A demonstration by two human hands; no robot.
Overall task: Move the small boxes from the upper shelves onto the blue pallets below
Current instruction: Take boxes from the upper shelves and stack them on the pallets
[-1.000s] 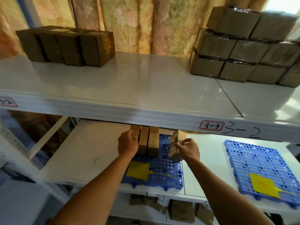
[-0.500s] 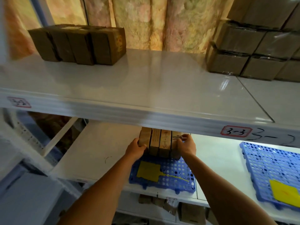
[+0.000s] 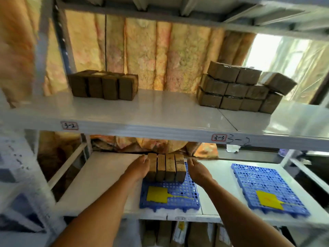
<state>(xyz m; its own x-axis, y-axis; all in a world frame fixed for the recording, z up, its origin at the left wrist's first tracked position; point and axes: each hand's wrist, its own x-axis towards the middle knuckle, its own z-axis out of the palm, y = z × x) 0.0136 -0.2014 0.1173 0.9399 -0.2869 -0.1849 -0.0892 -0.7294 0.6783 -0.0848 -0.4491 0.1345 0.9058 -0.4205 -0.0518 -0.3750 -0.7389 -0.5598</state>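
From the head camera, four small brown cardboard boxes [image 3: 165, 167] stand upright in a tight row, side by side, on the far edge of the left blue perforated plastic pallet [image 3: 179, 192], which lies on the white lower shelf [image 3: 99, 177] near its front edge. A yellow paper tag [image 3: 157, 193] lies on the near half of that pallet. The left hand [image 3: 139, 168] is flat and open-fingered, its palm against the left end of the row. The right hand [image 3: 196, 169] is also open, fingers straight, just beside the right end of the row; whether it touches the last box cannot be told. Neither hand grips anything.

A second blue perforated plastic pallet [image 3: 267, 182] with its own yellow tag [image 3: 267, 200] lies well apart to the right on the same shelf and carries no boxes.

On the white upper shelf [image 3: 160, 111], a row of dark brown boxes [image 3: 104, 87] stands near its left back corner, and a stack of film-wrapped brown boxes [image 3: 242, 91] sits to the right. The shelf's front edge bears a red-framed label [image 3: 219, 138] with handwritten numbers.
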